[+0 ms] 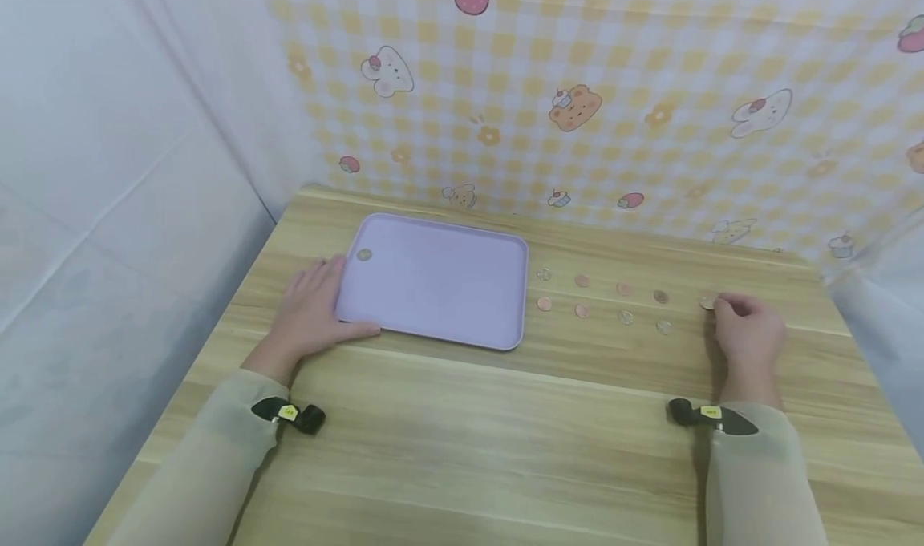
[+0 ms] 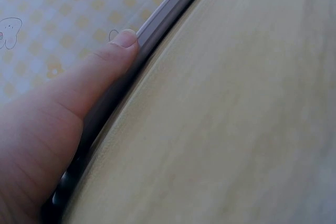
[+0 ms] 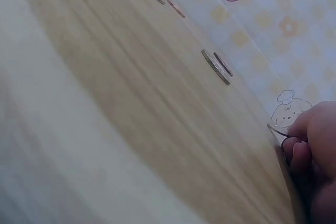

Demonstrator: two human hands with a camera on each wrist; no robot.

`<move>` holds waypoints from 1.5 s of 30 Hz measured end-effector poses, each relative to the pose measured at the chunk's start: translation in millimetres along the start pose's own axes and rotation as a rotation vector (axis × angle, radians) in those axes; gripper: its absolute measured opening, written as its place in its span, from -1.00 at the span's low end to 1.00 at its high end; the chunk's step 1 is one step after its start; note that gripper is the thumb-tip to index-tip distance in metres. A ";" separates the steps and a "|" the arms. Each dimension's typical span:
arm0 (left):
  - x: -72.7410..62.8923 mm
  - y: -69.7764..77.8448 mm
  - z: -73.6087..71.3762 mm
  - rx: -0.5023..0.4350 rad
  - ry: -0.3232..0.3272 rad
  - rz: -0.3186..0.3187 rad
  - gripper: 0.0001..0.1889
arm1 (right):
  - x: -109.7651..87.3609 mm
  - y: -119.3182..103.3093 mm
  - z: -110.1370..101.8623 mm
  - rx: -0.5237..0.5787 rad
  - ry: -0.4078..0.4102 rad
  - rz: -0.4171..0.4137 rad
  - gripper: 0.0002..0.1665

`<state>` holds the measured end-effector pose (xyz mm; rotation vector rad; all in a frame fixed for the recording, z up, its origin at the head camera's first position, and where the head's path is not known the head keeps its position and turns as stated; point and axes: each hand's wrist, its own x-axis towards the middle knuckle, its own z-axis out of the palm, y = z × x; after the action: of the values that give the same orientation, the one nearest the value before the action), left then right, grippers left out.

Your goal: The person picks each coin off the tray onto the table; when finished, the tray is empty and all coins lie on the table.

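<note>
A lavender tray point(image 1: 440, 280) lies on the wooden table, with one coin point(image 1: 364, 254) in its upper left corner. My left hand point(image 1: 309, 304) rests at the tray's near left corner, fingers along the left side and thumb stretched along the front rim; the left wrist view shows the thumb point(image 2: 105, 66) against that rim. At the right, my right hand point(image 1: 751, 329) pinches a silvery coin point(image 1: 707, 302) between thumb and fingertips. In the right wrist view this coin point(image 3: 277, 130) is tilted, one edge near the tabletop.
Two rows of several coins, coppery ones such as this coin point(image 1: 545, 304) and silvery ones such as this coin point(image 1: 663, 327), lie between the tray and my right hand. A yellow checked cloth point(image 1: 505, 89) hangs behind the table point(image 1: 462, 442).
</note>
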<state>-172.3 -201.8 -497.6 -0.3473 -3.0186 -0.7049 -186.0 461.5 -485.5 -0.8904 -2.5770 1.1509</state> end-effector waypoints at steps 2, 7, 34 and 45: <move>0.2 -0.6 -0.4 0.002 0.000 -0.002 0.49 | -0.6 -0.9 -1.0 -0.003 -0.004 0.005 -0.46; 0.9 0.3 -2.3 0.002 0.007 0.002 0.49 | -0.4 0.4 -2.2 0.027 -0.026 0.008 -0.44; 1.1 -2.7 -0.1 -0.002 0.015 -0.003 0.50 | -50.9 -54.1 55.0 -0.129 0.065 -0.396 -0.46; 0.2 -3.3 -0.2 -0.005 0.044 0.005 0.51 | -97.1 -115.2 133.5 -0.042 0.016 -0.693 -0.56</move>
<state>-173.2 -204.7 -498.9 -0.3351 -2.9737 -0.7106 -211.7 261.8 -485.9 0.0217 -2.5595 0.8670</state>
